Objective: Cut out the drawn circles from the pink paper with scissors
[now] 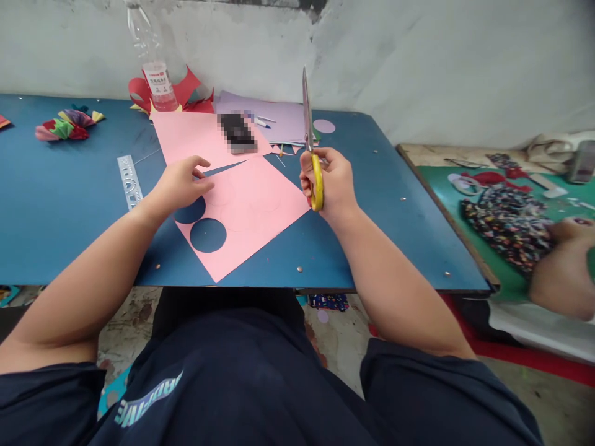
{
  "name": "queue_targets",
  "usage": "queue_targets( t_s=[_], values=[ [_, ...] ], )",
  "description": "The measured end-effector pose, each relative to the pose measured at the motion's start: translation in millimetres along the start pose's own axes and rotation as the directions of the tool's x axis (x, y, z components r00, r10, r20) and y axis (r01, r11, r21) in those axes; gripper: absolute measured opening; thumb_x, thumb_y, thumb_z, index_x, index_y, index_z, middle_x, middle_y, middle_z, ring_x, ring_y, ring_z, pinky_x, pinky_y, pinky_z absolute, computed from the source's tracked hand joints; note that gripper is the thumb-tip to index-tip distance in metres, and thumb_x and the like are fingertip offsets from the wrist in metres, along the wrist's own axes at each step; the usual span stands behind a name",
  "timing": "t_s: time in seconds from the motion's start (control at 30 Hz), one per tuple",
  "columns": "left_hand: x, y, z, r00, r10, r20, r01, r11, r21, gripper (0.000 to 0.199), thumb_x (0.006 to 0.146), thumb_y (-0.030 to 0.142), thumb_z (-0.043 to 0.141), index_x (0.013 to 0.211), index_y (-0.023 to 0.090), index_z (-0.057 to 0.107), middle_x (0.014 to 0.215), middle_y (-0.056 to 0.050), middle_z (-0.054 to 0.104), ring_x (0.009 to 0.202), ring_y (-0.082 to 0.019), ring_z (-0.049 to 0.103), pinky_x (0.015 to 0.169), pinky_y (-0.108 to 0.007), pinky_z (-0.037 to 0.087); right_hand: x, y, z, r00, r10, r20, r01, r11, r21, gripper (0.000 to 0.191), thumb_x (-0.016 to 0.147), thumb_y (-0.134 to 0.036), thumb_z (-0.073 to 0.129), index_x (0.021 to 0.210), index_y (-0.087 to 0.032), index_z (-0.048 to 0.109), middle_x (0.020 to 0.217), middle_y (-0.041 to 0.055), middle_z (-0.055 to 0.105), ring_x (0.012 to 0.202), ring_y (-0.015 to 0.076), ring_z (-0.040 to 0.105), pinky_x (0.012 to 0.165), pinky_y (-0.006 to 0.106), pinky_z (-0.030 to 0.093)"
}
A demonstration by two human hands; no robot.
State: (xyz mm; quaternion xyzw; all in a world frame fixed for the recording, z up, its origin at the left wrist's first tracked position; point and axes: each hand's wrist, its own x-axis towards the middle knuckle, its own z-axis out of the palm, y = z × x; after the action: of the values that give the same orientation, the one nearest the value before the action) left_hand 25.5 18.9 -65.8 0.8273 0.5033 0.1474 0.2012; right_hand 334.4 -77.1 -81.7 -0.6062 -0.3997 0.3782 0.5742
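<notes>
A pink paper sheet (253, 207) lies on the blue table (69, 210), with round holes cut out near its left corner and faint pencilled circles in its middle. My left hand (179, 183) rests on the sheet's left edge, fingers loosely curled, beside the cut slit. My right hand (328, 183) grips yellow-handled scissors (310, 142) at the sheet's right corner; the blades point straight up and are closed.
A clear plastic bottle (153, 68), red paper scraps (186, 90), lilac sheets (279, 118) and a pen lie at the back. A stencil ruler (129, 181) and a folded colourful paper piece (69, 124) sit left. Another person's hand (564, 266) works on patterned fabric at right.
</notes>
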Motion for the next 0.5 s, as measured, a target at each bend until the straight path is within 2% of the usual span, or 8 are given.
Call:
queue_targets(
  t_s=[0.1,0.17,0.23,0.3,0.37,0.43,0.5],
  values=[
    [-7,7,-16.1,0.975,0.010,0.223,0.015,0.994,-0.108,0.065,0.085,0.042,0.067,0.148,0.025,0.060,0.107,-0.005,0.078,0.092,-0.023,0.074,0.084,-0.039,0.063,-3,0,2,1.000,-0.017,0.024,0.015,0.997,0.071,0.040,0.105,-0.043,0.071,0.136,-0.017,0.066,0.128,0.0099,0.071,0.105,0.0214,0.073,0.089,0.041,0.066],
    [-14,13,-29.2,0.918,0.057,0.392,0.009,0.986,-0.164,0.068,0.081,0.041,0.072,0.147,0.030,0.063,0.098,-0.002,0.078,0.080,-0.021,0.072,0.075,-0.036,0.062,-5,0,5,0.998,-0.040,0.043,0.035,0.993,0.113,0.036,0.106,-0.043,0.069,0.130,-0.016,0.067,0.112,0.0060,0.072,0.085,0.0146,0.070,0.072,0.030,0.064],
    [-20,19,-37.4,0.848,0.115,0.518,-0.005,0.978,-0.209,0.060,0.079,0.040,0.074,0.138,0.030,0.072,0.091,-0.001,0.077,0.078,-0.021,0.070,0.078,-0.036,0.063,-7,-1,7,0.995,-0.067,0.070,0.056,0.987,0.154,0.038,0.106,-0.050,0.068,0.123,-0.016,0.065,0.089,-0.0012,0.065,0.062,0.0079,0.057,0.052,0.020,0.050],
    [-24,24,-37.6,0.797,0.169,0.580,-0.022,0.968,-0.251,0.041,0.080,0.040,0.074,0.119,0.027,0.081,0.099,-0.002,0.080,0.092,-0.021,0.073,0.093,-0.036,0.063,-10,-3,9,0.989,-0.099,0.105,0.077,0.978,0.193,0.052,0.096,-0.065,0.075,0.117,-0.019,0.060,0.074,-0.0071,0.054,0.052,0.0061,0.043,0.042,0.016,0.034],
    [-25,27,-32.0,0.781,0.198,0.593,-0.034,0.961,-0.276,0.031,0.082,0.040,0.074,0.107,0.026,0.085,0.107,-0.002,0.082,0.102,-0.022,0.074,0.102,-0.035,0.060,-13,-4,10,0.981,-0.135,0.137,0.101,0.968,0.230,0.072,0.079,-0.080,0.082,0.115,-0.023,0.056,0.068,-0.0090,0.049,0.052,0.0077,0.039,0.040,0.017,0.028],
    [-25,29,-25.9,0.791,0.201,0.578,-0.038,0.959,-0.281,0.032,0.082,0.039,0.075,0.109,0.025,0.085,0.099,-0.002,0.081,0.094,-0.021,0.072,0.092,-0.032,0.060,-16,-6,11,0.972,-0.172,0.159,0.127,0.957,0.259,0.083,0.071,-0.089,0.080,0.116,-0.024,0.054,0.068,-0.0076,0.052,0.054,0.0096,0.040,0.042,0.019,0.029],
    [-26,31,-23.7,0.794,0.203,0.573,-0.042,0.959,-0.282,0.043,0.080,0.033,0.076,0.121,0.025,0.082,0.078,0.000,0.074,0.074,-0.018,0.065,0.070,-0.027,0.055,-20,-7,11,0.963,-0.208,0.175,0.153,0.947,0.282,0.085,0.075,-0.095,0.071,0.119,-0.024,0.054,0.070,-0.0055,0.054,0.055,0.0110,0.041,0.043,0.021,0.030]
  ],
)
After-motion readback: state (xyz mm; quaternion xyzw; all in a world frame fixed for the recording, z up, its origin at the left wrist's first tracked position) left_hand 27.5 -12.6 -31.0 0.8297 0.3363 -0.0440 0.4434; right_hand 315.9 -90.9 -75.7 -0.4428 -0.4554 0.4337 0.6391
